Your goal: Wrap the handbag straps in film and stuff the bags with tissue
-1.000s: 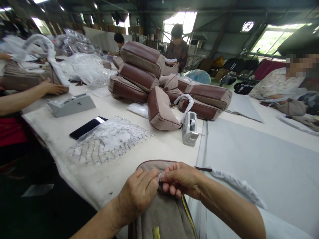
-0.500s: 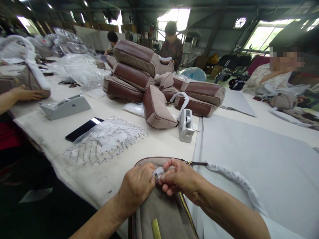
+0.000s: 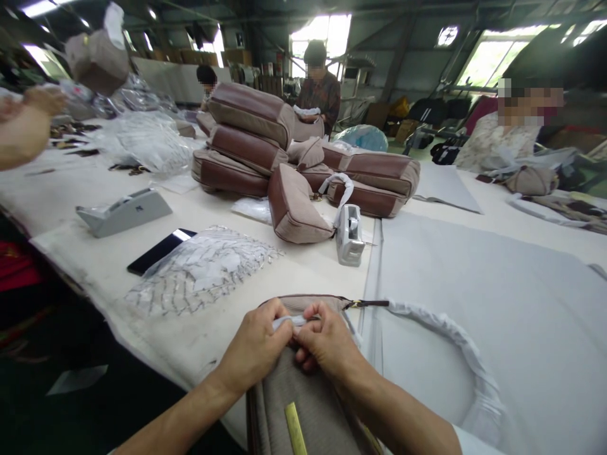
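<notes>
A taupe bag (image 3: 275, 392) with dark piping and a gold plate lies at the table's front edge. Over its upper part, my left hand (image 3: 258, 338) is closed on a small strip of white wrapping (image 3: 290, 321). Close beside it, my right hand (image 3: 327, 341) pinches the other end of the same strip, the fingertips of both hands almost touching. The bag's strap (image 3: 446, 328), wrapped in white, curves out to the right over grey sheets. What lies under my fingers is hidden.
Stacked brown and taupe bags (image 3: 251, 133) stand mid-table. Nearer are two tape dispensers (image 3: 351, 237) (image 3: 126, 212), a black phone (image 3: 159, 251) and a plastic bag of small ties (image 3: 203, 268). A person's arms (image 3: 23, 129) reach in at left; other people work behind.
My hands have drawn the white strip out flatter between them. At the left, another person's bag has gone from the table up into the air. The view has shifted slightly.
</notes>
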